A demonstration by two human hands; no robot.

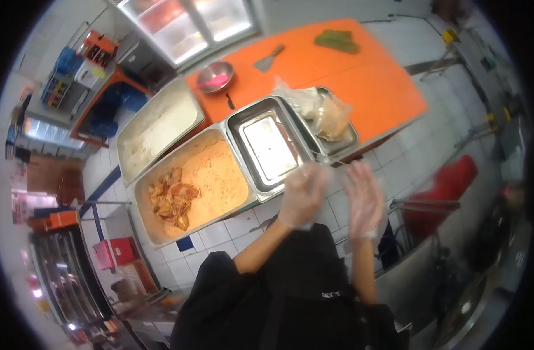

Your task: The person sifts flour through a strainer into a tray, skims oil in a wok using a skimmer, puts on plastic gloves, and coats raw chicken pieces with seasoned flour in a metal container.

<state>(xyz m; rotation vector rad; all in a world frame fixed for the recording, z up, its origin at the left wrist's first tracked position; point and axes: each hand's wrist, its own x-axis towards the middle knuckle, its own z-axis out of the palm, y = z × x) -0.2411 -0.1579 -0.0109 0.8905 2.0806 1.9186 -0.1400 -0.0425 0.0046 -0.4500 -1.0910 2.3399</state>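
Observation:
My left hand (pixel 304 195) is raised in front of the steel pan, in a clear plastic glove. Its fingers look curled but are smeared by motion, so what they hold, if anything, is not visible. To its right, my right hand (pixel 364 198), gloved the same way, is held up with fingers stretched out and nothing seen in it. Nearest to both is the rectangular steel pan (pixel 239 125) with a shiny bottom. Left of that pan, a deep tray (pixel 148 234) holds orange crumbly coating and a heap of raw marinated chicken pieces (pixel 175 198).
Behind stands another tray (pixel 192 119) of white flour. Plastic bags (pixel 331 119) lie in a smaller pan. The orange table (pixel 302 64) bears a metal bowl (pixel 215 77) with a pink utensil, a knife (pixel 230 101), a scraper (pixel 269 59) and a green item (pixel 336 41).

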